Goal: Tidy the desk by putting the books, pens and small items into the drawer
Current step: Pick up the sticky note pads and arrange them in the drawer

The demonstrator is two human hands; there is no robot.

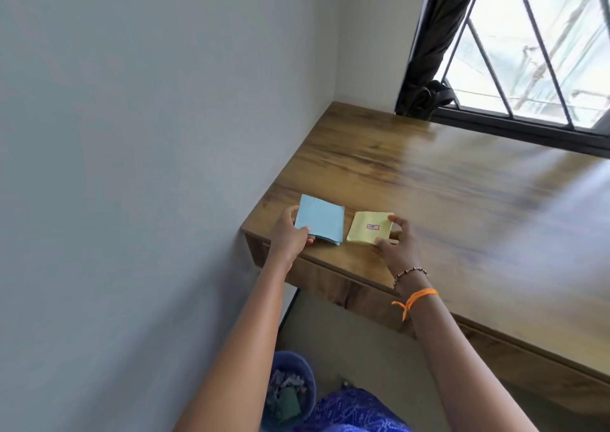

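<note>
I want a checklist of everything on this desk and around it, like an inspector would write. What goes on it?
Surface: wooden desk, glossy, mostly bare.
Job's things: blue booklet and yellow booklet, side by side near the front edge; the yellow one has a small red label.
Clutter: nothing seen on the desk.
Hands: left hand grips the blue booklet; right hand pinches the yellow booklet.
Cables: nothing seen.
Surroundings: grey wall, barred window, dark curtain, blue bin on the floor.

The table [462,180] runs off the right edge, its far surface blurred. The label [372,227] on the yellow pad [366,231] is too small to read. The bin [290,388] is partly hidden by an arm.
</note>
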